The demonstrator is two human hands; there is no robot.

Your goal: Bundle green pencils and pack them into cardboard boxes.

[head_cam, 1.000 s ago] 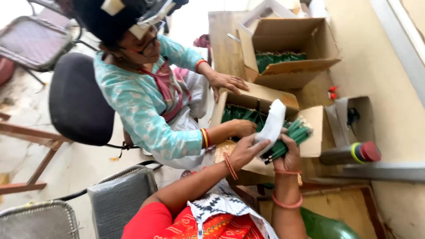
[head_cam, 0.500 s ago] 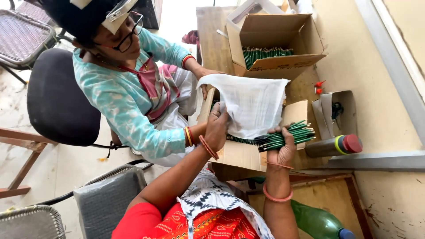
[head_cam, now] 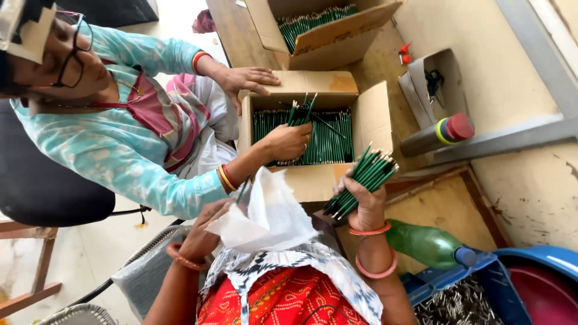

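Gripping green pencil bundle [head_cam: 361, 180] in right hand [head_cam: 364, 204], fingers closed, beside cardboard box [head_cam: 367, 114]; left hand [head_cam: 205, 232] fingers pinch white paper sheet [head_cam: 265, 216].

Open carton [head_cam: 370, 117] ahead: co-worker's hand [head_cam: 288, 141] fills its left side, right side free for my grip. Bottle [head_cam: 436, 135] and green bottle [head_cam: 424, 244] hem the right; white bag [head_cam: 265, 213] crowds my lap.
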